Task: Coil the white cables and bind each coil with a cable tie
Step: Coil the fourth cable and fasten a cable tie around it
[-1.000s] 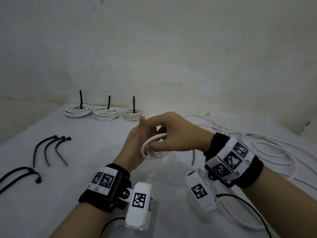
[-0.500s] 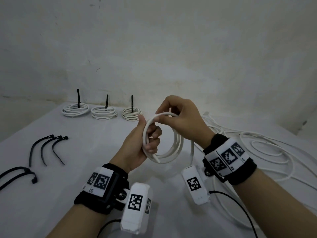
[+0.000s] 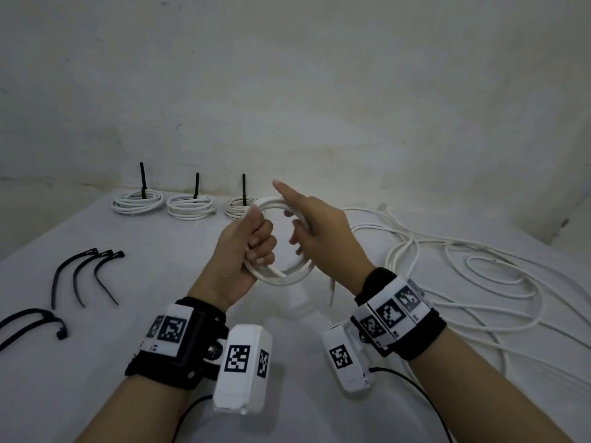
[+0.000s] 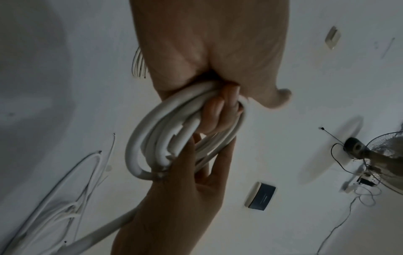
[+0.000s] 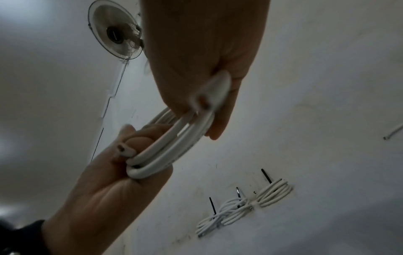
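Far left on the surface (image 3: 153,276) there's a bunch of loose black cable ties (image 3: 83,276), and behind them along the wall sit three finished coils (image 3: 191,207), each with a tie sticking up. In the middle, held up off the surface, the left hand (image 3: 238,260) has its grip curled tight round the white cable coil (image 3: 287,276), while the right hand (image 3: 323,241) pinches the coil's upper side with the index finger pointing straight out. Off to the right the loose white cables (image 3: 473,270) are just sprawled in a tangle.
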`<state>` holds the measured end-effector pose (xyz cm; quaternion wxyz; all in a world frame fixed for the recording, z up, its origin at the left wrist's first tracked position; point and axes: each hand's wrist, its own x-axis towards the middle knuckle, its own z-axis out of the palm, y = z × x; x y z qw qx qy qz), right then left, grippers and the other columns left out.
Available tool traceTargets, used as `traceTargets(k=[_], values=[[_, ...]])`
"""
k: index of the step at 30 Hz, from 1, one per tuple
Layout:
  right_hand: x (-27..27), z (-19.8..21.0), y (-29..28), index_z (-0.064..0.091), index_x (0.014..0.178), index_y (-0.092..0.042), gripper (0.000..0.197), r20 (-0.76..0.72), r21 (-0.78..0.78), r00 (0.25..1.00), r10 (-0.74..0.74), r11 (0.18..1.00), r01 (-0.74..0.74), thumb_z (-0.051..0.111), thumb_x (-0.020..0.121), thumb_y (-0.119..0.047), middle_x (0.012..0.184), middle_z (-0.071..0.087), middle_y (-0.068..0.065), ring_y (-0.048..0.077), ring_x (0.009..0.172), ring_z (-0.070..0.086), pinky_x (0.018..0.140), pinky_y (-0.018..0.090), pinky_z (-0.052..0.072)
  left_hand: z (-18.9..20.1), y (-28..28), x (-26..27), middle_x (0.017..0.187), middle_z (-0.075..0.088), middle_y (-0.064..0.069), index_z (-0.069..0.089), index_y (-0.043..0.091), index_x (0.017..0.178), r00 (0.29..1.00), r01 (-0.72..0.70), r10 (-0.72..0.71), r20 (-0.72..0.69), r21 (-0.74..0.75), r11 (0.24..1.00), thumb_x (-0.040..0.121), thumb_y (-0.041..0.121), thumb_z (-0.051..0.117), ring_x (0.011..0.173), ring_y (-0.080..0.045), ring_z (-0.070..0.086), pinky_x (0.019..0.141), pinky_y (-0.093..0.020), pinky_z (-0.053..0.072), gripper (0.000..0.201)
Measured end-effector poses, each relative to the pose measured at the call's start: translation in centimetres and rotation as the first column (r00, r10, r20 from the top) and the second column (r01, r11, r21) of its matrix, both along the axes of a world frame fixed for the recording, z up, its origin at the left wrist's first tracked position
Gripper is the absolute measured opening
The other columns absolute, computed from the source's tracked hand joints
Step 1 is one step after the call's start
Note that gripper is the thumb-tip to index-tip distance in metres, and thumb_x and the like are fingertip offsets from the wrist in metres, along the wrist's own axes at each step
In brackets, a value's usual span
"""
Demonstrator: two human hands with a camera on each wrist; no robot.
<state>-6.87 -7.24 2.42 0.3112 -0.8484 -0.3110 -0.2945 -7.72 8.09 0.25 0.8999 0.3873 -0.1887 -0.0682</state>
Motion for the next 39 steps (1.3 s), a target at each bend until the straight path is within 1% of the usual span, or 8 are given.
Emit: traceTargets(k=[4, 9, 13, 16, 23, 27, 32, 39], values=[[0.2, 0.2, -0.5, 0.048, 0.138, -0.020, 0.055, 0.049, 0.011, 0.999, 0.009, 1.000, -0.009, 0.045, 0.091, 0.009, 0.089, 0.062, 0.010, 0.013, 0.054, 0.060, 0.060, 0.005, 0.043, -0.4, 0.3, 0.5, 0.054, 0.040, 0.008, 0.062, 0.009, 0.096, 0.979, -0.202, 0.203, 0.012, 0.182, 0.962, 0.083, 0.017, 0.068, 0.046, -0.005, 0.041, 0.049, -0.019, 0.046, 0.017], [0.0, -0.4, -0.4, 0.049, 0.137, -0.021, 0.049, -0.085, 0.037, 0.996, 0.011, 0.999, -0.008, 0.049, 0.093, 0.001, 0.090, 0.063, 0.010, 0.013, 0.059, 0.063, 0.064, 0.009, 0.046, -0.5, 0.2, 0.6, 0.065, 0.042, 0.004, 0.063, 0.011, 0.103, 0.950, -0.306, 0.312, 0.016, 0.248, 0.919, 0.096, 0.015, 0.049, 0.045, -0.004, 0.040, 0.048, -0.019, 0.045, 0.016], [-0.4, -0.8, -0.1, 0.055, 0.131, -0.019, 0.043, -0.100, 0.038, 0.995, -0.015, 0.999, 0.019, 0.057, 0.091, -0.004, 0.088, 0.065, 0.010, 0.020, 0.067, 0.063, 0.071, 0.031, 0.053, -0.7, -0.1, 0.5, 0.072, 0.042, 0.001, 0.059, 0.007, 0.109, 0.922, -0.386, 0.375, 0.097, 0.293, 0.875, 0.098, 0.019, 0.044, 0.042, -0.004, 0.034, 0.043, -0.017, 0.040, 0.022], [-0.3, -1.1, 0.1, 0.057, 0.128, -0.018, 0.041, -0.060, 0.016, 0.996, -0.062, 0.998, 0.063, 0.057, 0.090, -0.004, 0.083, 0.064, 0.005, 0.014, 0.066, 0.054, 0.068, 0.012, 0.042, -0.9, -0.5, 0.2, 0.071, 0.041, -0.001, 0.057, 0.008, 0.091, 0.910, -0.414, 0.399, 0.114, 0.302, 0.859, 0.100, 0.021, 0.042, 0.042, -0.004, 0.030, 0.040, -0.016, 0.035, 0.022], [-0.3, -1.5, 0.3, 0.061, 0.124, -0.015, 0.037, 0.042, 0.086, 0.997, -0.062, 0.995, 0.058, 0.051, 0.089, -0.005, 0.074, 0.066, 0.009, 0.024, 0.068, 0.061, 0.065, 0.023, 0.045, -0.5, -0.5, 0.2, 0.066, 0.043, 0.000, 0.055, 0.007, 0.087, 0.943, -0.329, 0.332, 0.020, 0.205, 0.922, 0.100, 0.018, 0.042, 0.039, -0.006, 0.029, 0.037, -0.016, 0.033, 0.021], [0.0, -1.3, 0.3, 0.063, 0.120, -0.014, 0.034, 0.057, 0.175, 0.992, -0.112, 0.979, 0.100, 0.052, 0.089, -0.006, 0.074, 0.066, 0.008, 0.021, 0.068, 0.060, 0.065, 0.023, 0.044, -0.3, -0.8, 0.2, 0.050, 0.037, 0.004, 0.059, 0.006, 0.101, 0.972, -0.194, 0.213, -0.101, 0.175, 0.965, 0.095, 0.039, 0.043, 0.039, -0.008, 0.039, 0.043, -0.019, 0.042, 0.037], [0.2, -1.7, 0.7, 0.062, 0.120, -0.016, 0.031, -0.014, 0.164, 0.997, -0.078, 0.983, 0.079, 0.053, 0.091, -0.009, 0.073, 0.064, 0.006, 0.016, 0.063, 0.056, 0.061, 0.021, 0.044, -0.2, -0.2, 0.3, 0.043, 0.028, 0.007, 0.047, 0.015, 0.072, 0.969, -0.059, 0.061, -0.239, 0.017, 0.998, 0.094, 0.047, 0.042, 0.031, -0.004, 0.026, 0.035, -0.015, 0.034, 0.039], [0.9, -0.7, 0.7, 0.074, 0.092, -0.011, 0.015, 0.057, 0.221, 0.985, -0.161, 0.964, 0.145, 0.068, 0.085, -0.023, 0.081, 0.057, 0.005, 0.016, 0.072, 0.057, 0.064, 0.026, 0.048, -0.4, -0.5, 0.6, 0.040, 0.024, 0.007, 0.044, 0.016, 0.068, 0.961, -0.092, 0.110, -0.253, 0.081, 0.992, 0.096, 0.038, 0.045, 0.029, -0.003, 0.021, 0.033, -0.012, 0.026, 0.035]])
